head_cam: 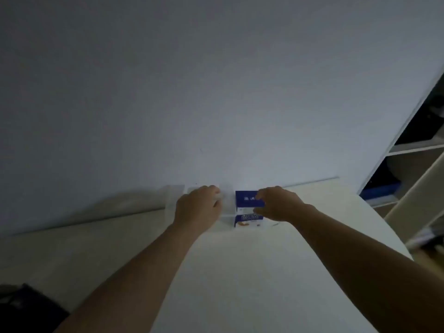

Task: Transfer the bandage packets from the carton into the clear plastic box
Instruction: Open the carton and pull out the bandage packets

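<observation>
1. Head view, dim: opening step, I'd judge. The right hand (276, 204) pinches the raised blue flap of the blue-and-white cardboard carton (248, 209), thumb and fingers clamped on it.
2. The left hand (197, 207) lies on the clear plastic box (228, 203), just left of the carton. Its fingers are curled; gripping or only resting, cannot tell.
3. Both sit far back on the white table (240, 272), by the wall. 0 bandage packets visible.
4. Next: flap fully back, then reach in.
5. Carton's long axis seems to run person-to-wall, printed face towards the camera.

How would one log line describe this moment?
left hand on box | right hand grips carton | carton right of box
</observation>
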Action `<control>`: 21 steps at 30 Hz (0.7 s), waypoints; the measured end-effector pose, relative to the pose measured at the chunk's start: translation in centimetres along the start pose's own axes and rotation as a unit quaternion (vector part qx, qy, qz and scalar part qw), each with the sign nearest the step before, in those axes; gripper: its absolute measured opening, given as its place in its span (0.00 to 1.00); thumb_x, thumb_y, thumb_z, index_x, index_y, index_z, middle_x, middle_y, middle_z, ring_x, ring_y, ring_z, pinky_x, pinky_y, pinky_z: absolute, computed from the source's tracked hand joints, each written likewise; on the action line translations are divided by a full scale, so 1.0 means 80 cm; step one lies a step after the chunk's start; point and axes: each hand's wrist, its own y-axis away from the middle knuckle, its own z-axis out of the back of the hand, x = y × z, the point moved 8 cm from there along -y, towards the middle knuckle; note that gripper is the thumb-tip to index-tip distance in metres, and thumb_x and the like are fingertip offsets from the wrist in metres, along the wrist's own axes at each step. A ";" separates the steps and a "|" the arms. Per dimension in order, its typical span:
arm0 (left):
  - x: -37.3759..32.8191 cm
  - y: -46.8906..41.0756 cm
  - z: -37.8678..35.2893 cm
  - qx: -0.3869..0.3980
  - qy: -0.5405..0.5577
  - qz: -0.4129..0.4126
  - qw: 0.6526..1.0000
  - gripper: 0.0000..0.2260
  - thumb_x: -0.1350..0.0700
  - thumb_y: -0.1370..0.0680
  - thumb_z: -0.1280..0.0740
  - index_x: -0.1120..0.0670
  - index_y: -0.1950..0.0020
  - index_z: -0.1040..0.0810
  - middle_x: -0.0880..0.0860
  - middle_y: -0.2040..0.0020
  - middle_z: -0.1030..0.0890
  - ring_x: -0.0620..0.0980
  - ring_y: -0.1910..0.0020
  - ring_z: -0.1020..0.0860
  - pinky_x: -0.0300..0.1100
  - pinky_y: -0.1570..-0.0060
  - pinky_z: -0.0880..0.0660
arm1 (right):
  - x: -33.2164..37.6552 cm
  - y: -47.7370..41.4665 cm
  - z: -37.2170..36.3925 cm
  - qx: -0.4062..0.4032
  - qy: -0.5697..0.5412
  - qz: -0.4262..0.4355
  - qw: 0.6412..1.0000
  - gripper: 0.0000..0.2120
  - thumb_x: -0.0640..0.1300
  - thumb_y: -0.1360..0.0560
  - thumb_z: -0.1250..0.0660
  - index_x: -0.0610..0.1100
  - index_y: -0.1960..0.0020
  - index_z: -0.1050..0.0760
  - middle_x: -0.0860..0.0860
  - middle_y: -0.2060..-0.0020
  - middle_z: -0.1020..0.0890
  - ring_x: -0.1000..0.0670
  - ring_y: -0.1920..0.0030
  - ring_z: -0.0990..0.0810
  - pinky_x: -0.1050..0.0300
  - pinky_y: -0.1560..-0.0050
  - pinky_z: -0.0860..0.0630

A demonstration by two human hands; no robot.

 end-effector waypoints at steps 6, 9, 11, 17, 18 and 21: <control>0.026 0.011 -0.069 -0.002 -0.018 0.006 1.000 0.15 0.53 0.22 0.40 0.51 0.35 0.26 0.49 0.41 0.22 0.51 0.45 0.24 0.43 0.45 0.31 | -0.001 -0.039 -0.050 -0.060 0.020 0.029 0.998 0.35 0.54 0.28 0.32 0.49 0.27 0.44 0.46 0.29 0.37 0.44 0.30 0.38 0.45 0.36 0.30; 0.031 0.015 -0.094 -0.041 -0.038 -0.011 0.998 0.12 0.56 0.26 0.36 0.52 0.43 0.21 0.50 0.46 0.21 0.55 0.50 0.23 0.46 0.46 0.29 | -0.015 -0.053 -0.068 -0.123 0.038 0.036 0.991 0.41 0.60 0.28 0.34 0.51 0.24 0.53 0.46 0.24 0.48 0.42 0.25 0.49 0.43 0.30 0.39; 0.033 0.019 -0.109 -0.071 -0.057 -0.022 0.996 0.13 0.57 0.28 0.33 0.52 0.45 0.20 0.51 0.45 0.22 0.55 0.48 0.23 0.48 0.45 0.28 | -0.021 -0.060 -0.089 -0.147 0.052 0.051 0.986 0.41 0.65 0.28 0.37 0.52 0.24 0.52 0.46 0.24 0.49 0.41 0.25 0.51 0.43 0.30 0.40; 0.035 0.030 -0.136 -0.141 -0.078 -0.045 0.986 0.14 0.56 0.28 0.32 0.52 0.43 0.21 0.54 0.40 0.25 0.56 0.42 0.28 0.54 0.37 0.32 | -0.026 -0.061 -0.105 -0.257 -0.028 0.055 0.964 0.38 0.59 0.33 0.28 0.52 0.27 0.37 0.47 0.27 0.38 0.41 0.29 0.37 0.44 0.41 0.27; 0.035 0.031 -0.138 -0.153 -0.078 -0.048 0.984 0.14 0.56 0.28 0.32 0.52 0.43 0.21 0.55 0.40 0.25 0.56 0.42 0.28 0.55 0.37 0.32 | -0.024 -0.062 -0.104 -0.266 -0.030 0.058 0.962 0.38 0.59 0.34 0.27 0.52 0.28 0.36 0.47 0.27 0.37 0.42 0.30 0.36 0.45 0.42 0.27; 0.039 0.033 -0.144 -0.196 -0.081 -0.052 0.976 0.12 0.57 0.28 0.33 0.52 0.45 0.20 0.55 0.41 0.24 0.56 0.44 0.27 0.55 0.36 0.33 | -0.027 -0.065 -0.105 -0.286 -0.029 0.068 0.955 0.37 0.58 0.35 0.26 0.52 0.30 0.34 0.49 0.30 0.34 0.43 0.34 0.33 0.49 0.48 0.25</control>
